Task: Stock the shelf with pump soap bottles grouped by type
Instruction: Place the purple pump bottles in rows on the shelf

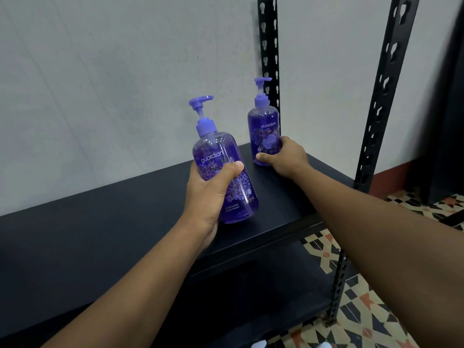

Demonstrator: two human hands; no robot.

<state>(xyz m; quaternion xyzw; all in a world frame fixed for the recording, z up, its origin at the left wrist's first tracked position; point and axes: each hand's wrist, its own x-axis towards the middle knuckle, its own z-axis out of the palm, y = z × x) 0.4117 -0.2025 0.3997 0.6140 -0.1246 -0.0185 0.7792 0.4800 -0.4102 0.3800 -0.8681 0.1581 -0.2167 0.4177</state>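
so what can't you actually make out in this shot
Head view only:
- left bottle: part of its label, covered by the left hand.
- right bottle: its lower right side, behind the right hand; the label's small print is too small.
- lower shelf: in shadow under the top board.
- white shapes at the bottom edge: cut off.

Your left grip (211, 189) wraps the nearer bottle (238, 192) from its left side and holds it tilted, pump leaning left, over the front part of the shelf (100, 234). Its base may touch the board, but the angle leaves that unclear. Behind it and to the right, the farther bottle (263, 124) stands upright at the shelf's back right corner, with your right grip (283, 156) round its lower half. The rear post (270, 46) rises just behind that bottle, against the wall (125, 71). The front post (384, 96) stands further right. A lower shelf (251, 297) sits beneath, with the floor (376, 310) to its right.
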